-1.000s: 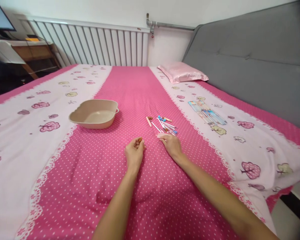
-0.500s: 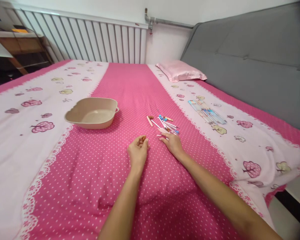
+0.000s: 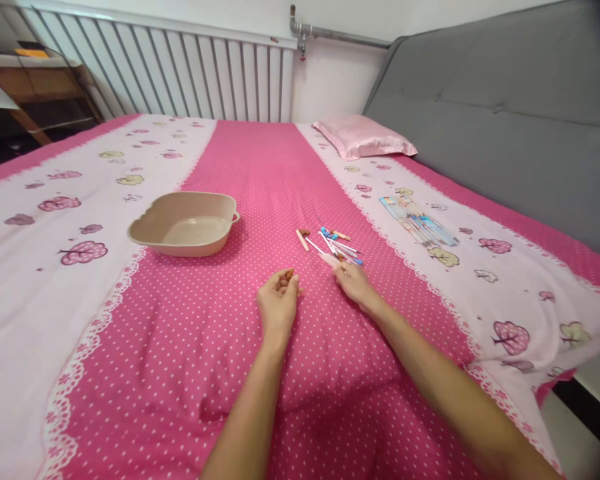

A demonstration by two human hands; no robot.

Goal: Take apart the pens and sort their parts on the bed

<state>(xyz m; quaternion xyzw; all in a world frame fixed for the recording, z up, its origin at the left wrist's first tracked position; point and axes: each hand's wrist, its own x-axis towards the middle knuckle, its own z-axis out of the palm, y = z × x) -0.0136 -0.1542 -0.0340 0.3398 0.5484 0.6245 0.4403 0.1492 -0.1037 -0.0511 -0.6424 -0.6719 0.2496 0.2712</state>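
My left hand (image 3: pixel 278 300) rests on the pink dotted bedsheet (image 3: pixel 260 373), fingers curled round a small brown object (image 3: pixel 289 274) at the fingertips. My right hand (image 3: pixel 354 281) lies a little to its right, fingertips pinched on a pale pen (image 3: pixel 330 260) at the near edge of a loose pile of several pens (image 3: pixel 336 245). A short pale stick with a brown cap (image 3: pixel 302 238) lies just left of the pile.
A beige plastic basin (image 3: pixel 185 223) sits on the bed to the left. A clear packet of pens (image 3: pixel 419 221) lies on the right. A pink pillow (image 3: pixel 364 139) and grey headboard (image 3: pixel 500 113) stand beyond. White radiator behind.
My right hand has slid forward and right to the pen pile and closed on a pale pen. My left hand has barely moved. The view has dipped slightly.
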